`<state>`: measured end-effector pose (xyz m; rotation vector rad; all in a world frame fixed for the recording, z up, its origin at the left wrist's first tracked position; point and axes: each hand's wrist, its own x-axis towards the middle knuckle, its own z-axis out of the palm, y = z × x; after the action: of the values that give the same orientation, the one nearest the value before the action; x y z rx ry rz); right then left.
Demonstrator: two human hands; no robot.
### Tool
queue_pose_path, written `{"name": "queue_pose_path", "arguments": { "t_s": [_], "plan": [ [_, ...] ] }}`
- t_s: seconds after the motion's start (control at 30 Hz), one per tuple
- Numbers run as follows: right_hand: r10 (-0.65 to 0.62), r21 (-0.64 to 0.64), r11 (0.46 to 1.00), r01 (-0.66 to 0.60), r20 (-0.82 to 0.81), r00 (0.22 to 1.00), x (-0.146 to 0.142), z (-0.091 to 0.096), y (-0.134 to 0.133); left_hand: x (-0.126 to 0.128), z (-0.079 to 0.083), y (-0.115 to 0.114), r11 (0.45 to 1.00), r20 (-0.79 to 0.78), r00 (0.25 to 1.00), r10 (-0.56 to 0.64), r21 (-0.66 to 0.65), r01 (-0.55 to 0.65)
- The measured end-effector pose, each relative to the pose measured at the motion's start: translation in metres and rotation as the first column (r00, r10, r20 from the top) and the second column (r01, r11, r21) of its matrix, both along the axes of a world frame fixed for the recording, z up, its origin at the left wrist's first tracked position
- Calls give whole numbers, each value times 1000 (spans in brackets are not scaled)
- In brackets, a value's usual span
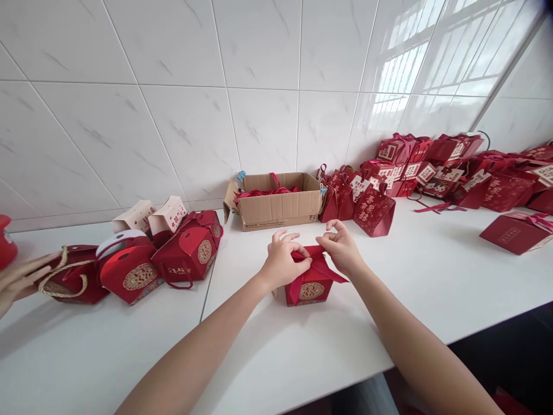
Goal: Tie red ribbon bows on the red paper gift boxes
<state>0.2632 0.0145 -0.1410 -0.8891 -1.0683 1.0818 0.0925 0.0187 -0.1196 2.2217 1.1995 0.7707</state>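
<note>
A small red gift box (310,293) with a round gold emblem stands upright on the white table, close in front of me. Across its top lies a red ribbon (320,266), its tails hanging over the front and right side. My left hand (286,258) pinches the ribbon at the top left of the box, thumb and index finger together. At the top right, my right hand (341,249) has thumb and index finger closed on the ribbon too, its other fingers curled. The ribbon between the fingertips is partly hidden.
Behind the gift box, an open cardboard box (280,210) holds red ribbons. Red gift boxes (185,245) stand at left, where another person's hand (26,279) touches a rope-handled box (80,288). Triangular boxes (375,210) and stacked boxes (400,167) line the tiled wall at right.
</note>
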Motion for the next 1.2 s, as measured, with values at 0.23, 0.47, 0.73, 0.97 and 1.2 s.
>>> {"name": "queue_pose_path", "arguments": {
  "t_s": [0.23,0.47,0.73,0.97,1.2],
  "plan": [
    [-21,27,999,19,85,996,2,1,-1,-6,12,4,998,79,996,46,38,-49],
    [-157,123,984,132,224,962,-1,-1,-1,-34,40,20,981,193,969,154,-148,-126],
    [125,148,973,-175,294,948,20,-5,3,-31,26,22,971,161,987,-21,-231,58],
    [108,173,970,-172,328,939,17,-6,2,-26,26,18,984,94,994,-50,-168,66],
    [128,146,971,-191,363,923,20,-4,0,-19,21,12,998,30,999,-16,57,14]
  ]
}}
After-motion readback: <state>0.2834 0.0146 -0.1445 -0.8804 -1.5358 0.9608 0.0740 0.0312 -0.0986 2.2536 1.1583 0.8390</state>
